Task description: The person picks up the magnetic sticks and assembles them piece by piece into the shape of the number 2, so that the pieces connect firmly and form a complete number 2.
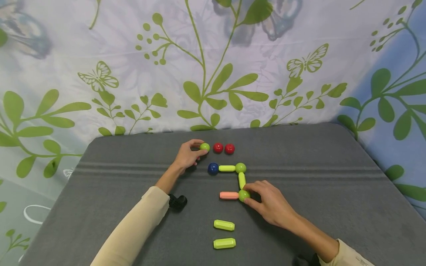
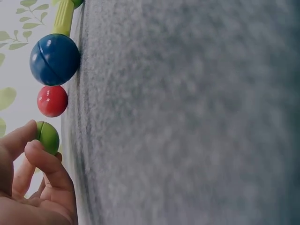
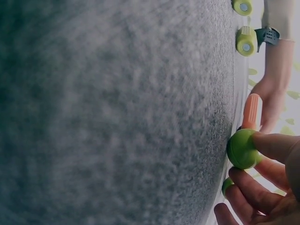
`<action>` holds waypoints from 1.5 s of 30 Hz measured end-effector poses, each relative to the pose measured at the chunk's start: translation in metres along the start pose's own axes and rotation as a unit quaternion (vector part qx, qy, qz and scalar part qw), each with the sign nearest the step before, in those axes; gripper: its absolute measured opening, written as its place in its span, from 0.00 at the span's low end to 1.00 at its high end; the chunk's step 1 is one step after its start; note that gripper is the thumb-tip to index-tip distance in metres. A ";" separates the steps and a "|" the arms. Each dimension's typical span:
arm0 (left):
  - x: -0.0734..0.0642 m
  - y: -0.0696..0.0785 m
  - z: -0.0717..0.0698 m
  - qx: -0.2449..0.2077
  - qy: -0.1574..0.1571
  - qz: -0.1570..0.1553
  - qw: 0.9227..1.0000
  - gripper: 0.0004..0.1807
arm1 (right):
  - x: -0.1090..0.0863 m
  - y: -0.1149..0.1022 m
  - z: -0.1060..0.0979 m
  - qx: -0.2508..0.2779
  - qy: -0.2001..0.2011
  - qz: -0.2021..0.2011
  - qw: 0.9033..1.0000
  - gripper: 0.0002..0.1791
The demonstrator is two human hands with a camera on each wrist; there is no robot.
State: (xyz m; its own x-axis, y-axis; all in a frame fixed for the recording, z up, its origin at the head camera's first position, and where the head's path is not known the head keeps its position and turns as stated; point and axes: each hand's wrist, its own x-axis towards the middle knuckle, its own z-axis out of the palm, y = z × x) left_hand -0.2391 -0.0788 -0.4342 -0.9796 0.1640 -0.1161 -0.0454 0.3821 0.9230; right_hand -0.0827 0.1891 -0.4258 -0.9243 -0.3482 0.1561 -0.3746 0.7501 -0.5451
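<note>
At the back of the grey table, my left hand (image 1: 188, 154) pinches a loose green ball (image 1: 204, 147) between thumb and fingers. Two red balls (image 1: 218, 147) sit just right of it. My right hand (image 1: 271, 202) grips another green ball (image 1: 244, 195), a corner of a joined chain. From that corner a salmon-coloured rod (image 1: 229, 195) points left, and a yellow-green rod (image 1: 242, 180) runs back to a further green ball (image 1: 240, 168). A second yellow-green rod (image 1: 227, 168) links that one to a dark blue ball (image 1: 213, 169). The right wrist view shows fingers on the held ball (image 3: 243, 149).
Two loose yellow-green rods (image 1: 224, 243) lie near the front, one behind the other. A black wrist device (image 1: 178, 201) is on the left forearm. A patterned cloth (image 1: 213, 66) hangs behind the table's back edge (image 1: 283, 127).
</note>
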 end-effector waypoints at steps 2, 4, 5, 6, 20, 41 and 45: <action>-0.002 0.000 -0.002 -0.001 -0.002 -0.002 1.000 0.22 | 0.000 0.000 0.000 0.000 0.001 -0.001 1.000 0.16; -0.004 0.001 -0.003 -0.001 -0.005 -0.003 1.000 0.22 | -0.001 -0.001 -0.001 0.002 0.001 -0.002 1.000 0.16; -0.006 0.001 -0.004 -0.004 -0.006 -0.004 1.000 0.22 | -0.001 -0.001 -0.001 0.003 0.001 -0.002 1.000 0.16; -0.008 0.001 -0.005 -0.007 -0.008 -0.005 1.000 0.23 | -0.001 -0.001 -0.001 0.003 0.000 -0.001 1.000 0.16; -0.041 0.006 -0.004 -0.080 -0.039 -0.026 0.996 0.24 | 0.002 0.000 0.001 -0.003 -0.004 0.007 1.000 0.17; -0.090 0.004 -0.009 -0.049 -0.099 -0.015 0.994 0.20 | 0.002 -0.002 -0.002 0.004 -0.008 -0.006 1.000 0.14; -0.099 0.003 -0.008 -0.040 -0.120 -0.017 0.992 0.21 | 0.003 -0.003 -0.002 0.003 -0.009 -0.004 1.000 0.15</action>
State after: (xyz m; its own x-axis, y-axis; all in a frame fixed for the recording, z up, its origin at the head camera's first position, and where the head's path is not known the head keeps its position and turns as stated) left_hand -0.1437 -0.1014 -0.4167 -0.9031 0.3669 -0.2231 -0.1027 0.3198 0.9419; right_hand -0.0841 0.1872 -0.4221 -0.9195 -0.3648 0.1461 -0.3821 0.7432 -0.5492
